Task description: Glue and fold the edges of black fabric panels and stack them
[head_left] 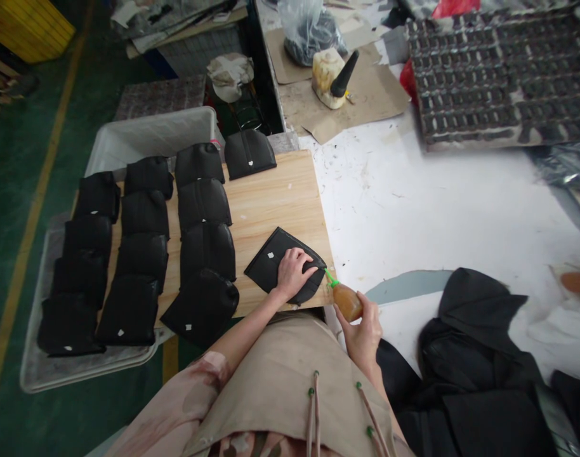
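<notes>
A flat black sewn leather-like piece [264, 263] with a small white mark lies on the wooden board, near its right front corner. My left hand [294, 271] rests on top of this piece, pressing it down, thumb and forefinger apart. In my right hand [365, 330] is a rounded squeeze bottle [348, 302] of amber liquid, gripped between thumb and fingers. Its green nozzle [330, 277] points at the right corner of the black piece, where the tip touches or nearly touches the edge.
Rows of similar black pieces [207, 247] cover the left of the wooden board [280, 190]. Plastic bins [150, 136] stand beneath and behind it. On the white table [380, 190] are loose black material [490, 355], a crusted container [327, 73] with a black cone, and a dark ridged stack [504, 82].
</notes>
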Motion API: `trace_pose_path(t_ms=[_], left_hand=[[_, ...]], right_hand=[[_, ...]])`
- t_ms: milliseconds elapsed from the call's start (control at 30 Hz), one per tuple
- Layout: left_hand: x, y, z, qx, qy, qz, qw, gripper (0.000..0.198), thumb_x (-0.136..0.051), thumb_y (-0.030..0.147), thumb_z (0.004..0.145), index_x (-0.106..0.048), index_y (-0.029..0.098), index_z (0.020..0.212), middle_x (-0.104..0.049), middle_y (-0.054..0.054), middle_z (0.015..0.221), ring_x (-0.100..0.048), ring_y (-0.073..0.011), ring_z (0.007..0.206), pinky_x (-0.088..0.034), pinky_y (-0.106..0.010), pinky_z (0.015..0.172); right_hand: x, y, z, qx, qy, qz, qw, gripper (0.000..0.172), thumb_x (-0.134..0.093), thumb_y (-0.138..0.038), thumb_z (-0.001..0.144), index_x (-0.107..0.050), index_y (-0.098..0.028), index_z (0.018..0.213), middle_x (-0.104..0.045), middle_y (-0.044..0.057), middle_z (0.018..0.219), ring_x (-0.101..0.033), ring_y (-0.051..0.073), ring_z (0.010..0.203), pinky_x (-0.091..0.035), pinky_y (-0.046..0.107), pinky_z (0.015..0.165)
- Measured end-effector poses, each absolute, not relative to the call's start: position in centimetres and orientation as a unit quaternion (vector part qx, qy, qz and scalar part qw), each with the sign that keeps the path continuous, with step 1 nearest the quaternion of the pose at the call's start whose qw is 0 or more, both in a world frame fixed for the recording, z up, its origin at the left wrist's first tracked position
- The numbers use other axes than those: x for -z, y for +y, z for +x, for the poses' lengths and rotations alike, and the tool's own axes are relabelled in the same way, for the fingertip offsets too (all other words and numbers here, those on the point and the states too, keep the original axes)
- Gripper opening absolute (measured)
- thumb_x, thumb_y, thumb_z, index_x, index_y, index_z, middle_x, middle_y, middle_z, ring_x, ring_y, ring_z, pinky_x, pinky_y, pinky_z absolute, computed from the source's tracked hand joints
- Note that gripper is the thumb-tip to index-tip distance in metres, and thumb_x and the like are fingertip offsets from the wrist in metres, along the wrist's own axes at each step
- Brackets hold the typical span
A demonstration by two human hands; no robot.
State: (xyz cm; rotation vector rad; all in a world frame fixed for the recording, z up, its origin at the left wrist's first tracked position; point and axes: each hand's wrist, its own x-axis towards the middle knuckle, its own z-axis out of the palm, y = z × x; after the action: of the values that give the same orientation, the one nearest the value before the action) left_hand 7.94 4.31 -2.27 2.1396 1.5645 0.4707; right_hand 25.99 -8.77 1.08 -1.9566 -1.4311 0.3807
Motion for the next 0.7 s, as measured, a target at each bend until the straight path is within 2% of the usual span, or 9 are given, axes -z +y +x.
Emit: trace_pose_path(t_ms=[367,700], left_hand=[[2.2,4.3,8.0,-0.169,0.571,0.772,0.224,0.020,-0.071,0.035,0.084,-0.063,0.022,0.096,-0.055,-0.006,0.104,-0.050,-0.0227,0.101,-0.047,-0.037,0.088],[2.1,4.3,8.0,-0.172,0.573,0.768,0.229,0.020,-0.072,0.035,0.083,-0.063,0.022,0.095,-0.055,-0.006,0.104,-0.050,-0.0227,0.101,-0.047,-0.038,0.089]], right_hand=[[-1.2,-8.5,26.7,-0.188,-0.537,-0.750,0.336,0.049,-0.066,-0.049,0.087,-0.052,-0.021,0.125,-0.060,0.008,0.102,-0.060,0.023,0.083,-0.051,0.036,0.073],[-2.6,-8.4,27.5,-0.220,-0.568,-0.724,0.324,0.042,-0.063,-0.044,0.089,-0.052,-0.021,0.123,-0.061,0.009,0.104,-0.062,0.025,0.090,-0.052,0.038,0.076]])
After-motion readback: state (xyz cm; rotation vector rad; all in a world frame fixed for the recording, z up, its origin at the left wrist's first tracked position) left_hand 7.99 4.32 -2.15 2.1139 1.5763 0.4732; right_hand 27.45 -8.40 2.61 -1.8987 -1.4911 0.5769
